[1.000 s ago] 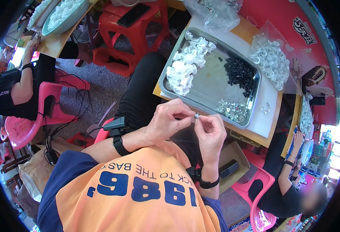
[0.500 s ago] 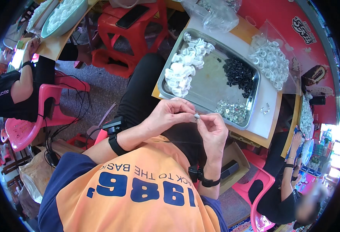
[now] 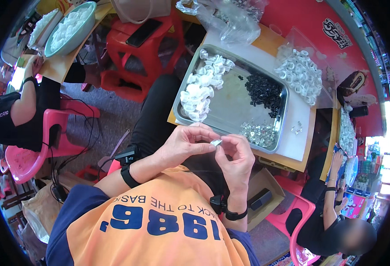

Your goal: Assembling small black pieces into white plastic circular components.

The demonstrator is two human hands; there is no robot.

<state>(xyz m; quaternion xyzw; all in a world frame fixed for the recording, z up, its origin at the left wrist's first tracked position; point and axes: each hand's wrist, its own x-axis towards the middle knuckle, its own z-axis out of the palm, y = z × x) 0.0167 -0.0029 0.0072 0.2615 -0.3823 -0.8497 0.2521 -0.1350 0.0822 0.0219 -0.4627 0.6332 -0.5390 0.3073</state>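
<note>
My left hand (image 3: 187,144) and my right hand (image 3: 236,156) meet just in front of the metal tray (image 3: 232,99). Both are closed in a pinch on a small white plastic part (image 3: 216,142), with a greyish glint on it; the fingertips hide most of its shape. In the tray lie white plastic pieces (image 3: 199,91) along the left side. Small black pieces (image 3: 263,91) are heaped at the right, and shiny little metal pieces (image 3: 258,132) gather at the near right corner, closest to my right hand.
White ring-shaped parts (image 3: 299,75) fill a clear container beyond the tray. A few metal bits (image 3: 296,129) lie on the white board. Clear plastic bags (image 3: 239,26) sit at the far edge. A red stool (image 3: 137,57) holds a phone (image 3: 144,32). An open carton (image 3: 272,195) stands below. Two people sit nearby.
The white part has turned between my fingers and shows more of its surface. My hands sit slightly left and lower in the picture, and the whole view has shifted.
</note>
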